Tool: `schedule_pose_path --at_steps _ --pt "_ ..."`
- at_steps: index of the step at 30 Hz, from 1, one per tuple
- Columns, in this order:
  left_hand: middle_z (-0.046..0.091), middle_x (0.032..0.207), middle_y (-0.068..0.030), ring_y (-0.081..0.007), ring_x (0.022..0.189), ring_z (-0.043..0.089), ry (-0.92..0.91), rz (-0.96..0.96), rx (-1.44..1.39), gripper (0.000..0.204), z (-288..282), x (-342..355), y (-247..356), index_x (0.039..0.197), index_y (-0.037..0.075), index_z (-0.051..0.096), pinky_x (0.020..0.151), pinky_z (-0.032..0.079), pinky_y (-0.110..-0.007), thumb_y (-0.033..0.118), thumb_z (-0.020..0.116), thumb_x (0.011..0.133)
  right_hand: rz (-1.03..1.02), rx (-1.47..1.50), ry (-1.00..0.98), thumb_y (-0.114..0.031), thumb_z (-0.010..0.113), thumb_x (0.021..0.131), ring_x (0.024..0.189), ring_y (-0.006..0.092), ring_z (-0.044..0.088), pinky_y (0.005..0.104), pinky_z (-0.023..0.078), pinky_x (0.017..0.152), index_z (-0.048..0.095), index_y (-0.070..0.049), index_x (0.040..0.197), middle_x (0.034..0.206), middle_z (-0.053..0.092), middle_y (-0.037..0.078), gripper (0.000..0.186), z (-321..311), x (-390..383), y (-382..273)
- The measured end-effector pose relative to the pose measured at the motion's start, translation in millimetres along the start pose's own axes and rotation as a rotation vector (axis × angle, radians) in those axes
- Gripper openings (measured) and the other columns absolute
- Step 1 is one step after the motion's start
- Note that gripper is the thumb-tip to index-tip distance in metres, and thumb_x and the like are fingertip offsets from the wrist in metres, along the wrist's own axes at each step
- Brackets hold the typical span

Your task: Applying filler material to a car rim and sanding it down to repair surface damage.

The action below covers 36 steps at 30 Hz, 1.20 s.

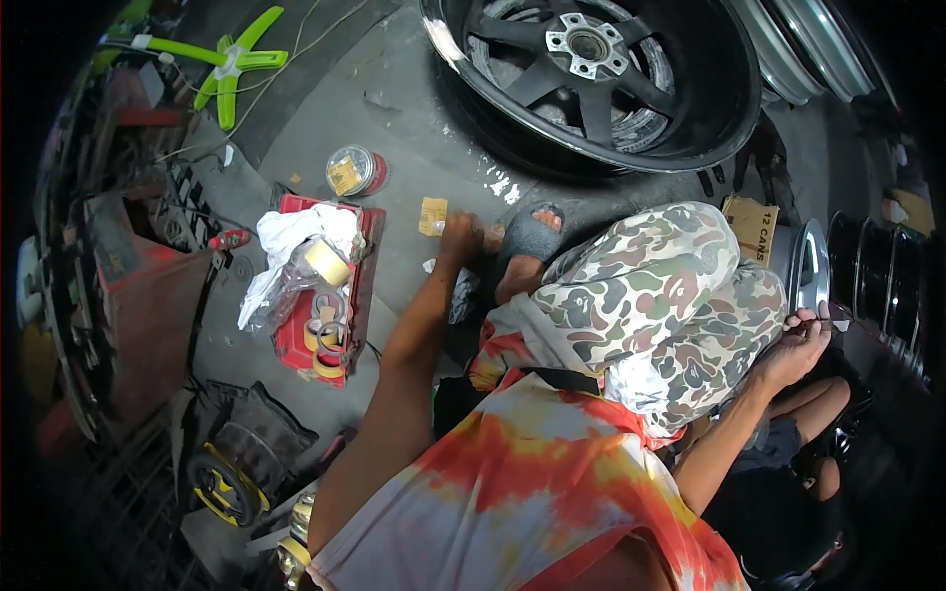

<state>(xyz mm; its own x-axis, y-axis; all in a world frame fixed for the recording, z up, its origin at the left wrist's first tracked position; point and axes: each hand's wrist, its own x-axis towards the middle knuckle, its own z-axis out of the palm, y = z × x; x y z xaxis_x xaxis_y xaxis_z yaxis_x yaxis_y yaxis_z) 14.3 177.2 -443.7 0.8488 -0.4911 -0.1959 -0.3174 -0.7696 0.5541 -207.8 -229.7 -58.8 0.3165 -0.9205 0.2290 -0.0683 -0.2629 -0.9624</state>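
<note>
My left hand (460, 239) is down near the floor, its fingers curled closed. Beside it lies a small yellowish paper piece (433, 217); what the fingers hold, if anything, is hidden. On the right, my right hand (803, 347) pinches its fingers together at the lower edge of a silver wheel rim (811, 266). Anything in that pinch is too small to name. A large black wheel rim (596, 103) with several spokes lies tilted ahead of my sandalled foot (532, 241).
Left of my arm, a red tray (367, 281) carries tape rolls (327, 263) and white cloth (305, 229). A round can (357, 171) stands beyond it. A green star-shaped base (229, 64) is far left. More rims (877, 261) and another person (788, 492) are at right.
</note>
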Motion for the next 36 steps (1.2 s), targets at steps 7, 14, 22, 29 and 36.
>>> schedule_pose_path --at_steps 7,14,22,29,36 --pt "0.068 0.073 -0.0128 -0.0260 0.068 0.066 -0.197 -0.182 -0.261 0.013 -77.4 11.2 16.6 0.085 0.000 0.067 0.068 0.053 -0.040 0.012 0.066 0.081 0.028 0.051 -0.179 -0.015 0.044 0.105 0.084 0.0151 0.059 0.0298 0.049 0.084 0.050 0.005 0.128 0.091 0.063 0.009 0.031 28.9 -16.5 -27.2" --pt "0.069 0.081 -0.0046 -0.0079 0.067 0.060 -0.100 -0.170 -0.669 0.016 -256.1 6.2 157.6 0.098 -0.003 0.067 0.059 0.049 -0.024 0.011 0.065 0.091 -0.240 -0.313 -0.503 0.000 0.068 0.088 0.086 0.0175 0.060 0.0288 0.047 0.080 0.066 0.001 0.096 0.093 0.064 0.009 0.008 84.6 -66.9 -67.0" --pt "0.070 0.090 -0.0101 -0.0079 0.070 0.064 0.370 0.145 -1.041 0.017 -285.6 -16.6 308.9 0.111 -0.006 0.061 0.058 0.054 -0.022 0.004 0.058 0.098 -0.624 -0.221 -0.602 0.002 0.074 0.077 0.066 0.0236 0.058 0.0343 0.048 0.061 0.072 0.001 0.101 0.075 0.058 0.009 0.024 125.6 -90.6 -73.3" --pt "0.070 0.094 -0.0082 -0.0061 0.082 0.064 0.616 0.308 -0.730 0.015 -277.1 -20.0 343.5 0.112 -0.005 0.062 0.066 0.052 -0.019 0.001 0.058 0.098 -0.612 -0.199 -0.539 0.004 0.074 0.075 0.068 0.0250 0.058 0.0359 0.048 0.061 0.070 0.002 0.102 0.077 0.057 0.010 0.028 133.9 -94.8 -78.5" --pt "0.070 0.094 -0.0081 -0.0054 0.080 0.064 0.662 0.357 -0.734 0.016 -271.2 -17.6 347.1 0.111 -0.005 0.063 0.066 0.051 -0.019 0.000 0.058 0.097 -0.589 -0.200 -0.528 0.006 0.073 0.074 0.068 0.0257 0.058 0.0366 0.049 0.062 0.070 0.004 0.104 0.077 0.056 0.011 0.030 139.7 -97.6 -72.3"
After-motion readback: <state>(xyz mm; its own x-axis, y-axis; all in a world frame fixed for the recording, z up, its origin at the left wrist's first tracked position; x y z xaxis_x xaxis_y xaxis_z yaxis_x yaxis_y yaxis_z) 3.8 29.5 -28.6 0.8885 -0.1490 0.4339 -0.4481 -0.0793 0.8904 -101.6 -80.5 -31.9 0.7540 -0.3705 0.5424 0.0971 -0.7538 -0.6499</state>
